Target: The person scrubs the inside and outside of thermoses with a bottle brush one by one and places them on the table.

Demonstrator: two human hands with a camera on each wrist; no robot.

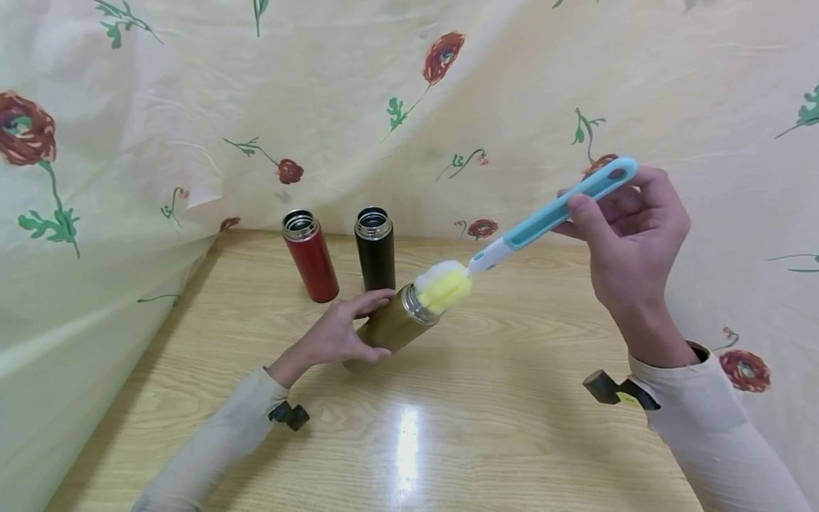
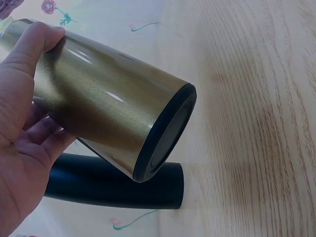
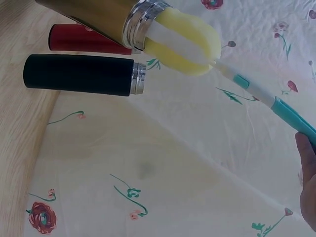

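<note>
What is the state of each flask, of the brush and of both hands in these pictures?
gold flask: tilted, lid off, base end on the table, gripped by left hand.
sponge brush: sponge head partly inside the gold flask's mouth.
red flask: upright, no lid, untouched.
black flask: upright, no lid, untouched.
left hand: wrapped around the gold flask.
right hand: pinching the brush's blue handle.

Gold metallic-lacquered cylindrical flask [image 1: 390, 328]: glossy, fine sparkle, bare polished steel neck, matt black base. Black flask [image 1: 375, 249] matt; red flask [image 1: 311, 257] satin. Brush: yellow-white porous sponge head [image 1: 444, 286], smooth blue plastic handle [image 1: 563, 205]. Wood-grain tabletop [image 1: 499, 427] glossy. Floral cloth backdrop [image 1: 512, 85], creased.
</note>
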